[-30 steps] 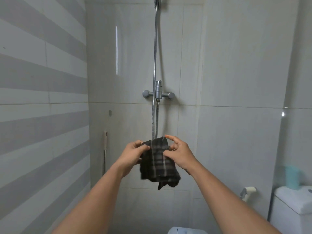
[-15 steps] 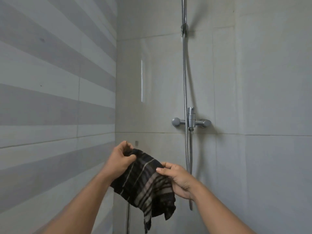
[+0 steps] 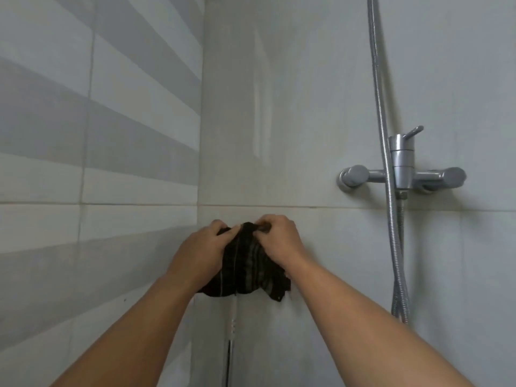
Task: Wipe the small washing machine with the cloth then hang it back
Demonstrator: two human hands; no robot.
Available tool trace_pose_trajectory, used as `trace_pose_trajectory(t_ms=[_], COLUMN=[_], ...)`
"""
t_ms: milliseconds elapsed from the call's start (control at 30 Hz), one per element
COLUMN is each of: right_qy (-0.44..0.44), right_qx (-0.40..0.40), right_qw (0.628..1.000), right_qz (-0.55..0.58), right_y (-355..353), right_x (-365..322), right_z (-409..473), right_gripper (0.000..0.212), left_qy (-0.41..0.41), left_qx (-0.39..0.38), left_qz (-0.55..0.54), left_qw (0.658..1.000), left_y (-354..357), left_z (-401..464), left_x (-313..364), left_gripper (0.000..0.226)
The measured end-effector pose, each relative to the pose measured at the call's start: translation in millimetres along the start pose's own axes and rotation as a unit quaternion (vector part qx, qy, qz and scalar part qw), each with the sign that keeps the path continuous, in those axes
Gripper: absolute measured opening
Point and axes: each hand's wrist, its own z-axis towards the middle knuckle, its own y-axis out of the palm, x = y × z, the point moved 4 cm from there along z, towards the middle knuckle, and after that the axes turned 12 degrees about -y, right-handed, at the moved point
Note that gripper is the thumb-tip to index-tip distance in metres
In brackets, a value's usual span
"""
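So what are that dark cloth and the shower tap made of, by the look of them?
The cloth looks like soft woven fabric, dark with pale stripes: it bunches and drapes where both hands pinch it. The shower tap looks like metal with a dull silvery finish, judging by its soft grey sheen; plated plastic cannot be ruled out.

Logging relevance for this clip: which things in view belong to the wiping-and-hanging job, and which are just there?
Job:
dark striped cloth
left hand, gripping it
right hand, gripping it

Just there:
shower mixer tap
shower hose
striped tile wall
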Motion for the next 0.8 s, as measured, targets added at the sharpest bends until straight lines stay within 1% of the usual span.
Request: trace_pose_trajectory(t_ms=[67, 100, 133, 167, 200, 233, 267, 300, 367, 467, 567, 633, 667, 733, 800], right_qy=[-0.060, -0.093, -0.124, -0.151, -0.179, -0.207, -0.224, -0.228, -0.221, -0.172, -0.132, -0.104, -0.098, -0.087, -0.085], right_qx=[0.015, 0.010, -0.004, -0.017, -0.019, -0.013, -0.007, 0.000, 0.010, -0.018, -0.060, -0.074, -0.067, -0.055, -0.012], right_qw=[0.996, 0.990, 0.979, 0.966, 0.953, 0.943, 0.936, 0.933, 0.934, 0.959, 0.958, 0.961, 0.963, 0.968, 0.982], right_qz=[-0.061, -0.108, -0.162, -0.210, -0.243, -0.261, -0.273, -0.280, -0.280, -0.225, -0.246, -0.246, -0.243, -0.230, -0.167], right_y=[13, 21, 29, 36, 42, 46, 49, 51, 53, 53, 49, 40, 34, 18, -11], right_x=[5, 8, 11, 15, 19, 23, 25, 29, 35, 38, 30, 20, 14, 4, -14], right_z=[14, 18, 18, 16, 13, 8, 3, -2, -11, -31, -53, -64, -68, -85, -101], right_gripper=[0.014, 0.014, 0.014, 0.013, 0.012, 0.012, 0.014, 0.017, 0.024, 0.038, 0.058, 0.071, 0.071, 0.062, 0.056], left_qy=[-0.034, -0.065, -0.119, -0.169, -0.204, -0.218, -0.209, -0.194, -0.154, -0.191, -0.226, -0.245, -0.251, -0.260, -0.275], left_qx=[0.041, 0.052, 0.049, 0.030, 0.011, 0.001, 0.003, 0.010, 0.035, 0.004, -0.067, -0.086, -0.081, -0.084, -0.075], left_qz=[-0.014, -0.046, -0.098, -0.150, -0.199, -0.216, -0.189, -0.159, -0.133, -0.184, -0.207, -0.225, -0.234, -0.237, -0.266], left_qw=[0.998, 0.995, 0.987, 0.974, 0.958, 0.952, 0.959, 0.968, 0.978, 0.964, 0.949, 0.939, 0.936, 0.932, 0.921], left_y=[21, 31, 38, 47, 58, 68, 75, 79, 86, 91, 90, 83, 76, 61, 33], left_z=[11, 13, 12, 10, 7, 0, -6, -12, -24, -32, -44, -49, -50, -65, -80], left_x=[-7, -8, -9, -8, -7, -7, -7, -5, -3, -2, 3, 6, 9, 17, 30], left_gripper=[0.056, 0.048, 0.034, 0.025, 0.027, 0.026, 0.021, 0.028, 0.047, 0.055, 0.067, 0.071, 0.072, 0.071, 0.068])
